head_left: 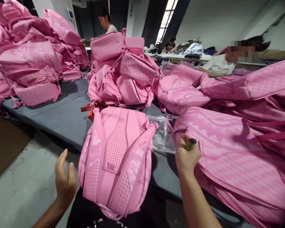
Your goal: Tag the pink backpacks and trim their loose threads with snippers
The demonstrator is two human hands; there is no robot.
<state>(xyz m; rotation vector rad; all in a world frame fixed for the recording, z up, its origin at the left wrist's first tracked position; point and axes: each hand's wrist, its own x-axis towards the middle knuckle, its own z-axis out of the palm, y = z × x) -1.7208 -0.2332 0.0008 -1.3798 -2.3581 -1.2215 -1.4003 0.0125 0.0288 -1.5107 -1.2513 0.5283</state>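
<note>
A pink backpack (pixel 115 142) lies in front of me at the table's near edge, its straps and dotted back panel facing up. Left of it, my left hand (pixel 65 177) is raised in the air, fingers apart and holding nothing. My right hand (pixel 187 155) is closed around a small green object with a black end (pixel 190 144); its exact kind is unclear. That hand is beside another pink backpack (pixel 228 142) lying on the right. Between the two backpacks is a clear plastic bag (pixel 161 134). Red tags (pixel 92 109) lie at the first backpack's top.
Pink backpacks are piled high at the left (pixel 28 60) and middle back (pixel 125 69) of the grey-covered table (pixel 59 117). More pink bags (pixel 180 88) lie at the right. A person (pixel 105 22) stands behind, and another person (pixel 237 53) leans over at the right.
</note>
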